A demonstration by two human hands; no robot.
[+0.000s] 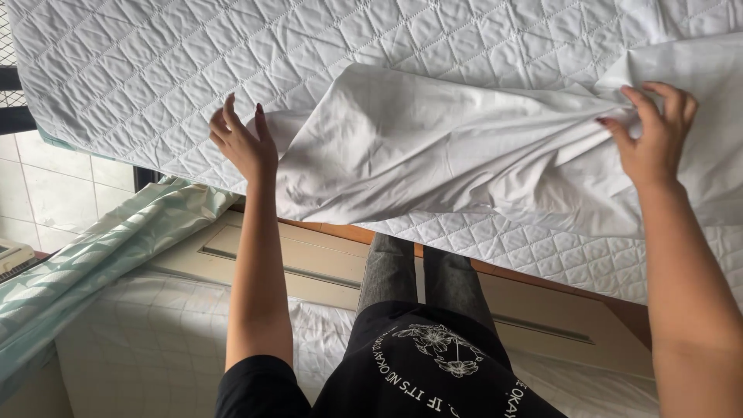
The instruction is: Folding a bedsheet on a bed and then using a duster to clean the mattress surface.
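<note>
Two hands work a white sheet (433, 147) in the single head view, over a quilted mattress pad (155, 70). The left hand (241, 143) lies open at the sheet's left edge, fingers spread and slightly curled, touching the cloth where it meets the quilting but not visibly pinching it. The right hand (654, 135) is closed on a gathered bunch of the sheet, fingertips pressed together into the folds. The sheet itself is rumpled between the two hands and sags over the near edge of the mattress toward the wooden bed frame (495, 271). Judging from this, the loose left side could slide off the pad, since only a flat touch keeps it there, while a hard tug from the right could drag the cloth askew or deepen the creases. A pale green quilt (85, 248) lies near below the left arm, and a hanging sheet corner might catch on it.
</note>
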